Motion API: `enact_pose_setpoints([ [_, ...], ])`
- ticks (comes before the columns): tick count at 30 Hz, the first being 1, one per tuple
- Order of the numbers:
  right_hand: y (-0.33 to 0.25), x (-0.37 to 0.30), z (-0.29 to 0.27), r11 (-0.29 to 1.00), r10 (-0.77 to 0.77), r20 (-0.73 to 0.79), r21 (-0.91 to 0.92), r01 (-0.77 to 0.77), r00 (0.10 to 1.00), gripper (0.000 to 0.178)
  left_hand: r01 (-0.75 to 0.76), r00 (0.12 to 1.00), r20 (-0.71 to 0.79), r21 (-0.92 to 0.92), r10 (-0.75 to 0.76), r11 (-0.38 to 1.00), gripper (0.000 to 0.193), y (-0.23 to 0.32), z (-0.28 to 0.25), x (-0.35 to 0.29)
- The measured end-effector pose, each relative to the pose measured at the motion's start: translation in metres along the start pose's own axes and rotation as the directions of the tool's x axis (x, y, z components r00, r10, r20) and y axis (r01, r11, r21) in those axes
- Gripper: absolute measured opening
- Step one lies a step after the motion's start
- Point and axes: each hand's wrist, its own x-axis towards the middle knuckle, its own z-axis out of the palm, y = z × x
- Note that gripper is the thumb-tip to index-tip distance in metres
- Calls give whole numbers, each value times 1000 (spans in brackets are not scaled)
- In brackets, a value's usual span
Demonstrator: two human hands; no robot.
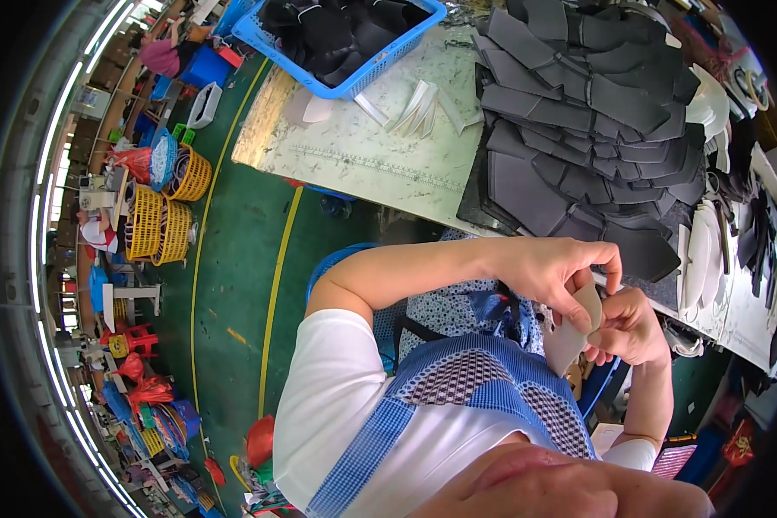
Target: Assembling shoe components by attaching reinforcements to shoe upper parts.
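Both of my hands are raised in front of my apron at the table's edge, working on one thin, pale beige-grey flat piece (566, 345) with a curved outline. My left hand (554, 272) pinches its upper part, thumb on the face and fingers curled around behind. My right hand (632, 328) grips the right edge of the same piece between thumb and bent fingers. The lower end of the piece hangs free, tilted toward my apron. Just beyond my hands, overlapping black padded panels (578, 129) lie stacked on the table (319, 142).
A blue basket (345, 86) of black pieces stands at the table's far left. Near it lie white strips (423, 110) and a clear ruler (375, 166). White curved pieces (706, 259) lie at the right. Yellow baskets (160, 224) stand across the green floor (233, 285).
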Motion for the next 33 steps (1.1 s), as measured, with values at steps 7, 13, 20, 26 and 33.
enact_pose_setpoints([
  [7,75,0,-18,869,-409,-208,209,449,889,12,-435,854,87,660,513,613,41,-1,-2,17],
  [13,95,34,-11,623,-772,-281,-161,765,569,15,-427,703,257,898,663,104,32,2,5,20],
  [20,74,8,-3,760,-401,-91,522,387,911,19,-480,767,263,840,585,252,35,-2,10,39],
  [26,117,-10,-17,562,-81,-739,521,643,669,15,-532,683,476,844,554,-70,24,-12,24,-2],
  [33,255,-96,-49,914,301,-832,113,-389,466,32,70,960,-280,175,-18,982,33,-57,14,-62],
])
